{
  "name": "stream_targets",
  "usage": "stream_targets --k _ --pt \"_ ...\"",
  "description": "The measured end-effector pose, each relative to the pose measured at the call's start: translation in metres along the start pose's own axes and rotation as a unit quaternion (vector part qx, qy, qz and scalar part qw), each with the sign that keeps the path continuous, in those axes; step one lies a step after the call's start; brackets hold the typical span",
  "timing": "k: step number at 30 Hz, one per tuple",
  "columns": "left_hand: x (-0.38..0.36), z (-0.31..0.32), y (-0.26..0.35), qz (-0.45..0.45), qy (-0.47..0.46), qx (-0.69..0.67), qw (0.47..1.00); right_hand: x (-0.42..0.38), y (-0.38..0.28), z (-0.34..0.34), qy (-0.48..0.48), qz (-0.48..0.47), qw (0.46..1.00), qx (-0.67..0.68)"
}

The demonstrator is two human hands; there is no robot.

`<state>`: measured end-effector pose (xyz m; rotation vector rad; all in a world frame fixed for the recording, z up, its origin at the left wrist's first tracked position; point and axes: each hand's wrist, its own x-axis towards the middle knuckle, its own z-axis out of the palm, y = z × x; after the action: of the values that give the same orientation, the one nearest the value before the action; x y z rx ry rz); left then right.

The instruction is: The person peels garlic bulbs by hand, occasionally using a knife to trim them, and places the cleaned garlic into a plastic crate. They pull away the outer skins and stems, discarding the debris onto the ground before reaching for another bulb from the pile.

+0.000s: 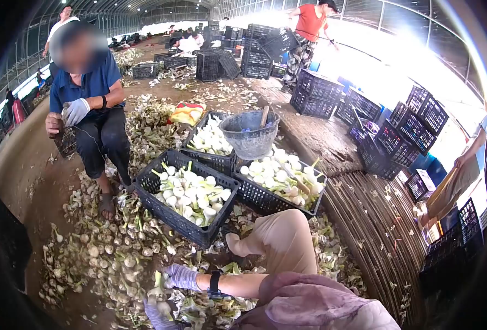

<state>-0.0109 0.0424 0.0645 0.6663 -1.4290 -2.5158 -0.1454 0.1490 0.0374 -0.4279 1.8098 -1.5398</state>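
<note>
Greenhouse floor: left hand cut off; right hand grips garlic.

both gloved hands low, fingers curled, close together.

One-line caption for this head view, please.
Gloved right hand and left hand work on a bulb beside crates of peeled bulbs; a seated co-worker faces them.

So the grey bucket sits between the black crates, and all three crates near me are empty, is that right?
Not quite. The grey bucket does sit between the black crates, but the crates are not empty: the head view shows all three holding white peeled bulbs.
</note>
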Motion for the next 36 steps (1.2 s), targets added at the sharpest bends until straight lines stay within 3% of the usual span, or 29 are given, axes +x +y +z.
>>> stream_targets --k 1,3,5,7,9,11,13,15,17,19,20,21,23,24,27,29,31,32,33,34,35,36 --pt "0.001 -0.002 0.0 0.001 -0.001 0.002 1.0 0.0 0.002 0.001 0.001 -0.002 1.0 0.001" --pt "0.008 -0.011 -0.006 0.121 -0.045 0.229 0.965 -0.007 -0.003 -0.002 -0.052 0.0 0.985 0.163" --pt "0.021 -0.019 -0.024 0.106 -0.031 0.206 0.972 0.007 0.018 0.005 -0.02 -0.023 0.99 0.138" --pt "0.018 0.002 -0.017 0.155 0.013 0.285 0.946 0.013 0.028 0.009 0.016 0.015 0.99 0.139" --pt "0.022 0.0 -0.021 0.182 0.022 0.271 0.945 0.03 0.052 0.007 0.016 0.07 0.985 0.159" --pt "0.016 0.006 -0.009 0.195 0.017 0.437 0.878 0.037 0.072 0.007 0.019 0.071 0.984 0.162" --pt "0.014 0.008 -0.012 0.207 0.029 0.424 0.881 0.035 0.076 0.007 0.072 0.0 0.997 -0.001" --pt "0.013 0.007 -0.019 0.06 0.048 0.116 0.99 0.035 0.079 0.007 0.03 -0.008 0.993 0.115" --pt "0.009 0.004 -0.013 0.032 0.039 0.092 0.994 0.028 0.068 0.006 0.012 -0.015 0.987 0.161" --pt "0.005 -0.021 -0.022 0.061 -0.03 0.099 0.993 -0.02 -0.006 -0.007 -0.049 0.049 0.979 0.191" --pt "0.004 -0.029 -0.03 -0.067 -0.009 -0.125 0.99 -0.01 0.012 -0.002 -0.038 0.001 0.983 0.181" --pt "0.001 -0.027 -0.038 0.035 0.063 0.052 0.996 -0.01 0.011 -0.001 -0.04 0.001 0.982 0.183" --pt "-0.003 -0.031 -0.039 0.075 0.027 0.141 0.987 -0.014 0.011 -0.002 -0.068 -0.014 0.978 0.197" --pt "-0.002 -0.031 -0.038 0.075 0.028 0.142 0.987 -0.025 -0.011 -0.003 -0.057 -0.019 0.986 0.154" --pt "0.012 -0.037 -0.035 -0.101 0.014 -0.088 0.991 -0.015 -0.004 0.0 -0.029 0.032 0.997 0.071" --pt "0.005 -0.024 -0.03 0.017 0.048 0.169 0.984 -0.015 0.001 0.004 -0.003 0.017 0.979 0.205" --pt "0.02 -0.01 -0.027 0.066 0.044 0.135 0.988 -0.006 0.018 0.007 0.025 0.018 0.976 0.216" --pt "0.027 -0.003 -0.026 0.09 0.041 0.118 0.988 0.009 0.043 0.007 0.06 0.057 0.985 0.152" --pt "0.023 0.004 -0.024 0.164 0.051 0.164 0.971 0.014 0.055 0.011 0.057 0.02 0.986 0.152" --pt "0.027 -0.002 -0.03 0.142 0.039 0.144 0.979 -0.01 0.014 0.008 0.013 0.055 0.96 0.273" --pt "0.029 -0.011 -0.032 0.122 0.036 0.121 0.984 -0.018 -0.007 0.006 0.005 0.034 0.971 0.238" --pt "0.023 -0.008 -0.02 0.118 0.052 0.069 0.989 -0.008 0.015 0.007 -0.004 0.08 0.964 0.253"
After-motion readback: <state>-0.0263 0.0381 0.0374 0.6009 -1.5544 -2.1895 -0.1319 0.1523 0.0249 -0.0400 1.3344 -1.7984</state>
